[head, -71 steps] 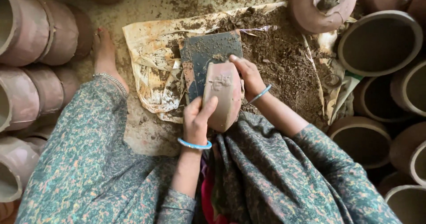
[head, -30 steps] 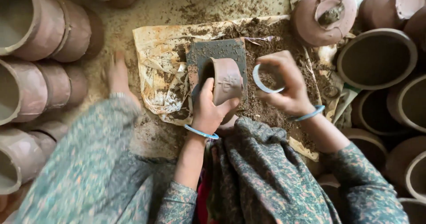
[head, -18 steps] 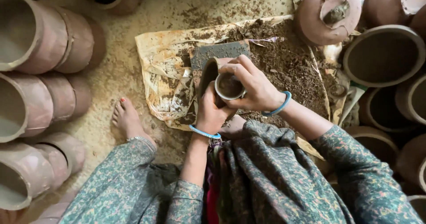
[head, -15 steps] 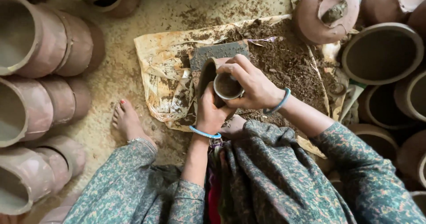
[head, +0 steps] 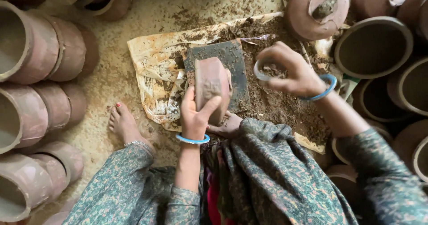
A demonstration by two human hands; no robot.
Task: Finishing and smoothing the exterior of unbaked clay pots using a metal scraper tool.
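My left hand (head: 195,117) grips a small brown clay pot (head: 211,83) from below, holding it tilted over a dark flat slab (head: 236,64). My right hand (head: 290,70), lifted to the right of the pot, holds a small round white-rimmed cup (head: 266,70) with dark soil in it. The slab lies on a soiled plastic sheet (head: 154,73) spread with loose dark soil (head: 276,104). Both wrists wear blue bangles. My bare feet rest at the sheet's near edge, one foot (head: 126,126) to the left.
Rows of clay pots lie on their sides at the left (head: 31,51). Upright empty clay pots (head: 373,46) crowd the right side. A round clay pot with a broken top (head: 317,8) sits at the upper right. The ground is sandy.
My right hand has drawn the small cup away from the pot's mouth toward the right. My left hand has turned the pot so its side faces up.
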